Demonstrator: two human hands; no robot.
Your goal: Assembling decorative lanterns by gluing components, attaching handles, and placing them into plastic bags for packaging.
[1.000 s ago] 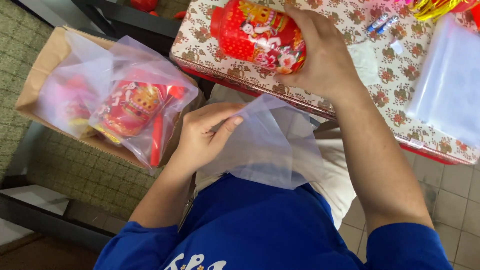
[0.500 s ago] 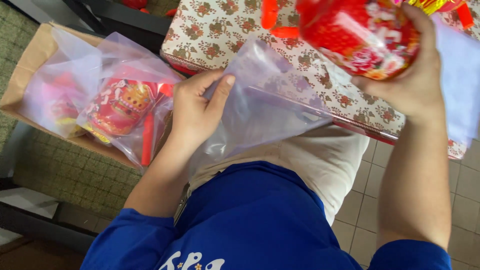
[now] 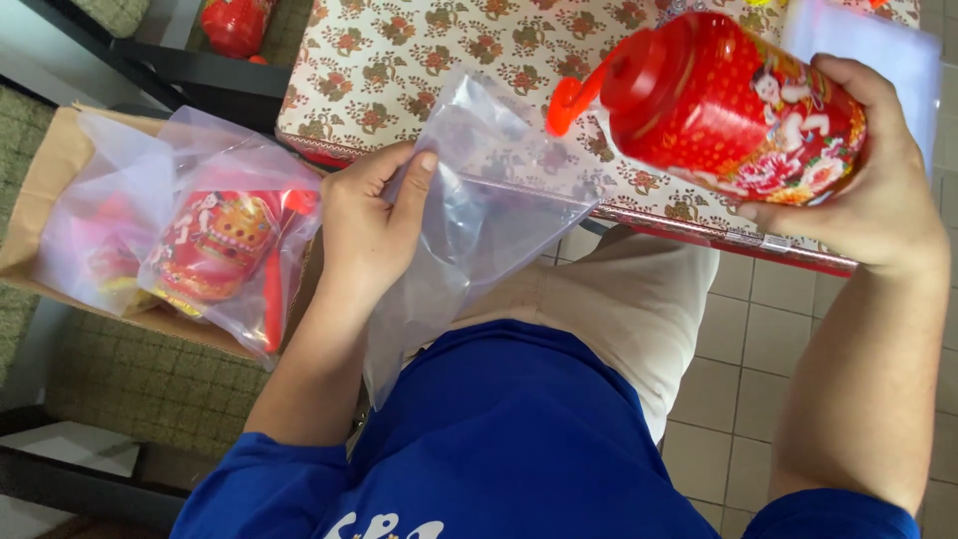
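Head view shows the left hand (image 3: pixel 364 225) pinching a thin, floppy, slippery clear bag (image 3: pixel 479 200) by its top edge above the lap, while the right hand (image 3: pixel 863 190) wraps around a light-looking, hard red lantern (image 3: pixel 728 110) over the flowery bench (image 3: pixel 419 60).

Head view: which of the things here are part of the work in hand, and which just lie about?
In hand:
- red lantern in right hand
- clear plastic bag in left hand

Lying about:
- bagged lanterns in cardboard box
- floral tablecloth
- red lantern on shelf
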